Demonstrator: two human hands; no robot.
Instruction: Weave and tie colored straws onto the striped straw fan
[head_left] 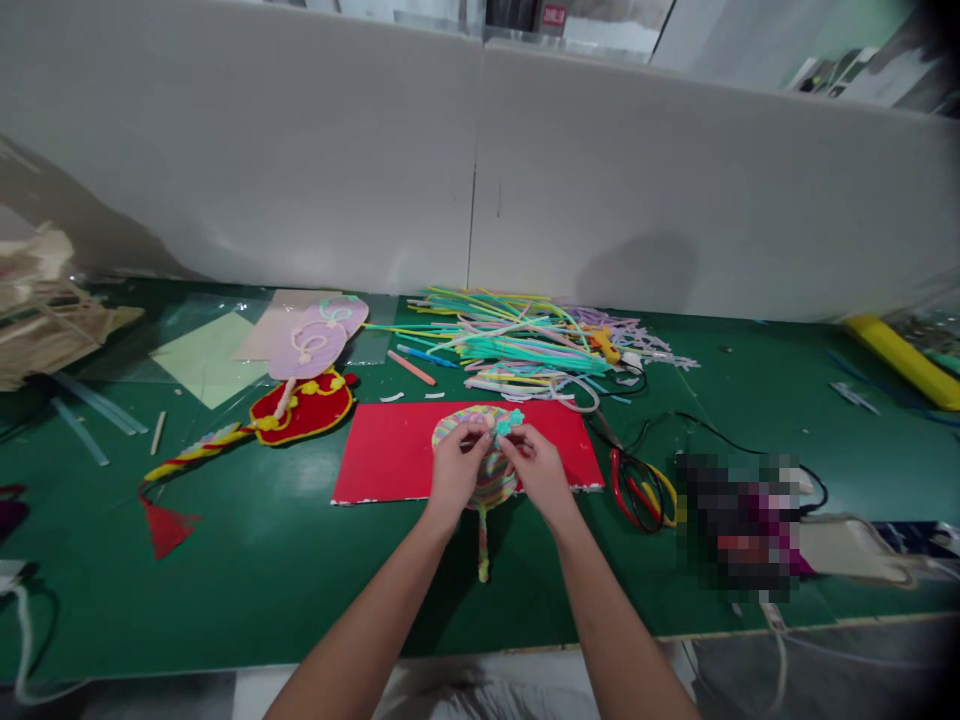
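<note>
A round fan [495, 485] with multicoloured pastel stripes and a thin twisted handle lies in front of me, its handle pointing toward me. Over its upper part both hands meet at a small teal flower [511, 421], which looks made of pipe cleaner. My right hand [536, 462] pinches the flower from the right. From the left, my left hand [459, 462] has thumb and forefinger closed at the flower's edge; the exact hold is partly hidden by the fingers. Beneath the fan is a red board [390, 450] with a worn white front edge.
Pipe cleaners [517, 345] in pastel colours are heaped behind the board, near an orange glue gun [602, 343]. Scissors [637, 490] lie to the right with a black cord. A red fan [300, 408] with tassel and a lilac fan [319, 335] rest at left on the green table [300, 590].
</note>
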